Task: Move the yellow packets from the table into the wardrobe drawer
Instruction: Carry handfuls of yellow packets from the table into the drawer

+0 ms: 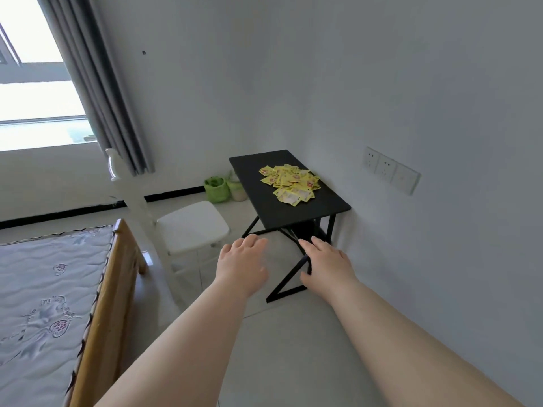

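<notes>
Your left forearm (176,342) filled the bottom of the frame, nearest of all, and your right forearm (411,333) ran up from the lower right.

At far left the bed (44,289) with its wooden footboard (114,274) stood close by your left side. A careless turn with full hands could have caught that corner. Just right of it the white chair (192,224) sat beside the bench, its seat near the bench's left legs, and I judged that it narrowed your way in.

Your left grip (242,259), at lower centre, hung open with its fingers relaxed. It held nothing and was short of the bench. Above it in the frame, a green basket (216,189) rested on the floor by the wall.

The bench (255,165), right of centre, carried the yellow packets (289,183) in one loose heap toward its wall side. Some lapped over others, and none had been lifted. That heap was the main hazard, to my mind. The packets looked thin and slick, so a hasty scoop could have shed several over the edge or down by the wall.

Your right grip (326,262) was likewise open and empty, its fingers in front of the bench's crossed legs. At the right, wall sockets (388,168) sat on the wall.

No wardrobe drawer showed, so you would have had to turn away to reach it. An overfull handful would likely have dropped packets on the floor.
</notes>
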